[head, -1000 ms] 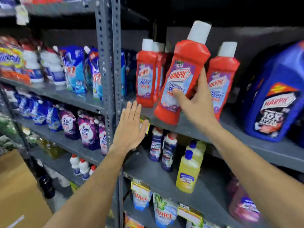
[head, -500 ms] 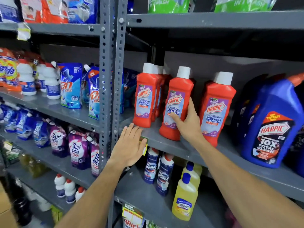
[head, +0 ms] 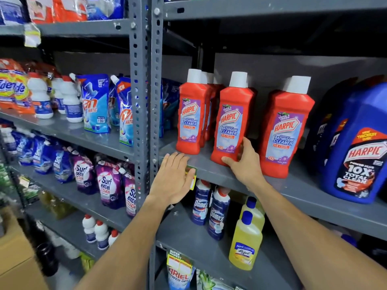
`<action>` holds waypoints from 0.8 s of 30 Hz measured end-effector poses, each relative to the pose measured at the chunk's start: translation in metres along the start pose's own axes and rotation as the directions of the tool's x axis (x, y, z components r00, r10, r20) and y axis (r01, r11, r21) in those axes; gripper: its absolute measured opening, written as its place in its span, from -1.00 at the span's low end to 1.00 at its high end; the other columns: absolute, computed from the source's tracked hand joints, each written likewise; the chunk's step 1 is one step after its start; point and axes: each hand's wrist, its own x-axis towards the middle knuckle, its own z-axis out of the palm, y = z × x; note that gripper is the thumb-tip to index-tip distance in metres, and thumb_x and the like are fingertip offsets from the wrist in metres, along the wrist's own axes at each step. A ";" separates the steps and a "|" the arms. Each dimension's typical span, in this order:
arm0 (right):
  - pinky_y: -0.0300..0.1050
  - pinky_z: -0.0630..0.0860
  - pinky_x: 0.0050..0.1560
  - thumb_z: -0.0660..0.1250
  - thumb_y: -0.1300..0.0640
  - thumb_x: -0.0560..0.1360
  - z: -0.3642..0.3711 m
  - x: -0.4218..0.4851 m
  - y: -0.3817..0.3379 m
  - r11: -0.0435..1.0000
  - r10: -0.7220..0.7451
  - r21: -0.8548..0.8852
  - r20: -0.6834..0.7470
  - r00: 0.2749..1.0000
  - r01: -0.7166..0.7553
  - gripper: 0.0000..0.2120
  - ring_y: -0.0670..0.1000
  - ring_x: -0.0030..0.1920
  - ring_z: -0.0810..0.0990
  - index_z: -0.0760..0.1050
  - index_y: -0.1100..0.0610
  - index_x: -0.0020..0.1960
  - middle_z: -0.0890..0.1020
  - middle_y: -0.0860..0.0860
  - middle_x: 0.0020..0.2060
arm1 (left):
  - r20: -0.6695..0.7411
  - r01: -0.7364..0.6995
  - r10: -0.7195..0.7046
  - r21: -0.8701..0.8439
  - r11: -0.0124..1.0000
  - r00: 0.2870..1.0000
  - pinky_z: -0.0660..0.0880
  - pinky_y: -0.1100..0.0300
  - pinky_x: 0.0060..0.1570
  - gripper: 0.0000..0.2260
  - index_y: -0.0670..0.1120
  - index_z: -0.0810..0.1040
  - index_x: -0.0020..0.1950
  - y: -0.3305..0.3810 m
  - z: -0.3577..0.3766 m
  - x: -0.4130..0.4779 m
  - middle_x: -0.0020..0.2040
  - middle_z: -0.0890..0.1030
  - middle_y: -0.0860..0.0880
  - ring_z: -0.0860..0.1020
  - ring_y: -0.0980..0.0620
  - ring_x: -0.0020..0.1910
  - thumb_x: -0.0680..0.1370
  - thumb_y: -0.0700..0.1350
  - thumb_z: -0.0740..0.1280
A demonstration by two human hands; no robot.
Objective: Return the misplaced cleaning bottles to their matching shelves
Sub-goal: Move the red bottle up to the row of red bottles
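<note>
A red Harpic bathroom cleaner bottle (head: 231,118) with a white cap stands upright on the grey middle shelf (head: 293,185), between two more red Harpic bottles, one to its left (head: 190,114) and one to its right (head: 287,128). My right hand (head: 244,164) grips the middle bottle's lower right side at its base. My left hand (head: 174,178) lies flat, fingers together, on the front edge of the same shelf over a price tag and holds nothing.
Big blue Harpic jugs (head: 360,147) fill the shelf's right end. Below stand Domex bottles (head: 217,214) and yellow Lizol bottles (head: 246,241). The left bay holds detergent pouches (head: 96,103) and white bottles. A grey upright post (head: 144,101) splits the bays. A cardboard box (head: 14,258) sits low left.
My right hand brought the tilted red bottle down and set it upright on the shelf between the other two. My left hand moved up onto the shelf edge. The view shifted downward.
</note>
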 end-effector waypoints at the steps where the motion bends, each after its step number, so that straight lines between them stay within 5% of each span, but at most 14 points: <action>1: -0.06 0.48 0.34 0.54 0.23 0.43 0.001 0.001 0.001 1.000 0.007 -0.007 0.003 1.000 -0.007 -0.27 0.06 0.33 0.56 0.28 0.13 0.50 0.56 0.07 0.35 | 0.000 -0.001 0.001 -0.002 1.000 1.000 0.01 -0.05 0.53 -0.49 -0.17 0.36 0.42 0.000 0.000 0.000 0.38 0.44 -0.14 0.29 -0.12 0.43 0.61 0.12 -0.02; 6: 0.15 0.48 0.39 0.56 0.14 0.42 0.005 0.005 0.006 0.997 0.026 -0.068 -0.015 1.000 -0.027 -0.25 0.10 0.36 0.53 0.26 0.08 0.49 0.55 0.07 0.35 | -0.007 0.000 0.000 -0.011 1.000 1.000 0.00 -0.05 0.54 -0.49 -0.16 0.35 0.43 0.000 0.001 0.001 0.39 0.44 -0.14 0.28 -0.12 0.44 0.62 0.11 -0.03; 24: 0.12 0.48 0.40 0.56 0.15 0.42 0.006 0.003 0.004 0.995 -0.003 -0.100 -0.026 1.000 0.000 -0.24 0.10 0.37 0.53 0.27 0.14 0.50 0.55 0.09 0.37 | -0.004 0.000 0.000 0.000 1.000 1.000 -0.09 -0.01 0.54 -0.49 -0.17 0.32 0.44 -0.002 0.005 0.000 0.43 0.39 -0.14 0.22 -0.11 0.48 0.62 0.10 -0.01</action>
